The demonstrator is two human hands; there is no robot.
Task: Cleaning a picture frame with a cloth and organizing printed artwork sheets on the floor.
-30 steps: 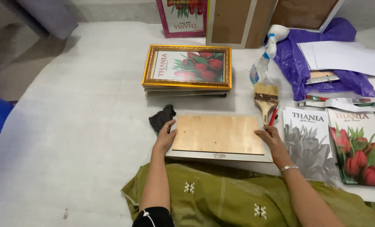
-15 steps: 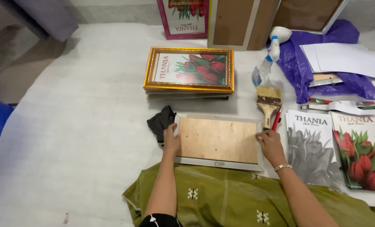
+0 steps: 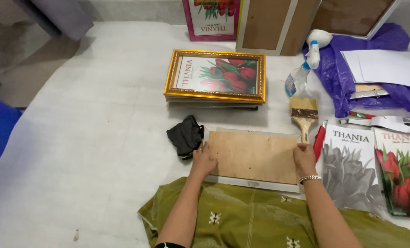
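From the head view, my left hand [image 3: 204, 160] and right hand [image 3: 304, 158] rest flat on the two short ends of a frame [image 3: 253, 158] lying face down on the white floor cover [image 3: 99, 138], just ahead of my green-clad lap [image 3: 241, 216]. Both hands are spread, palms down, fingers pressing the brown backing board [image 3: 255, 156] rather than pinching anything; I judge this steadies the board inside its pale border. The frame's long axis runs left to right across me, its back facing up. A black cloth [image 3: 185, 136] lies touching the frame's left end, near my left hand. A brush [image 3: 304, 115] lies just beyond the right end, handle pointing toward me, with a spray bottle [image 3: 301, 76] farther off. A gold frame [image 3: 216, 76] with a tulip print tops a small stack beyond the work. Prints [image 3: 375, 170] lie to my right, purple plastic [image 3: 365, 69] with white sheets [image 3: 384, 69] behind them.
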